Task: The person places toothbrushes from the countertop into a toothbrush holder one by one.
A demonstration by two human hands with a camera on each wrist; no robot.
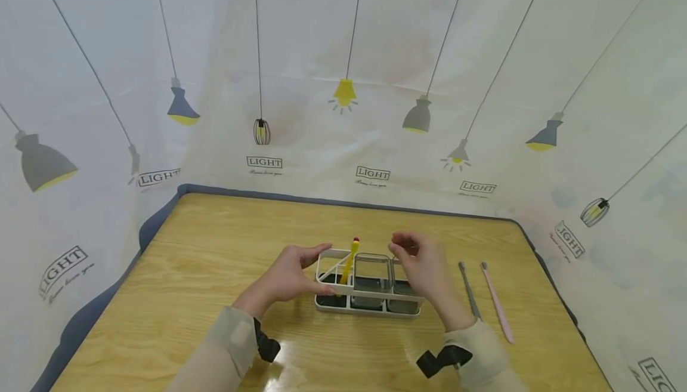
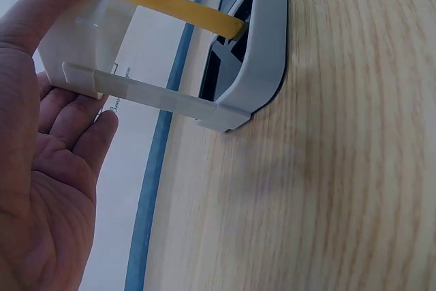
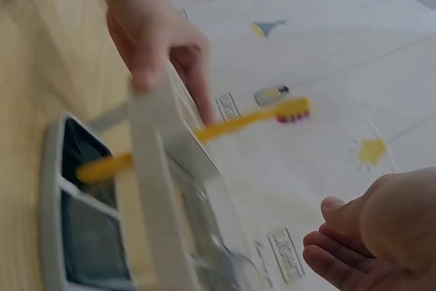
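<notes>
A white toothbrush holder with a dark-lined base and a raised upper frame stands on the table. My left hand grips the left end of that frame, thumb on the front and fingers behind. In the left compartment a yellow toothbrush leans, its bristle head up. Clear cups fill the other compartments. My right hand hovers by the holder's right end, partly covering it. In the right wrist view, nothing lies in the loosely bent fingers of the right hand.
To the right of the holder, a grey toothbrush and a pink toothbrush lie on the wooden table. Behind the table's far edge hangs a pale sheet printed with lamps.
</notes>
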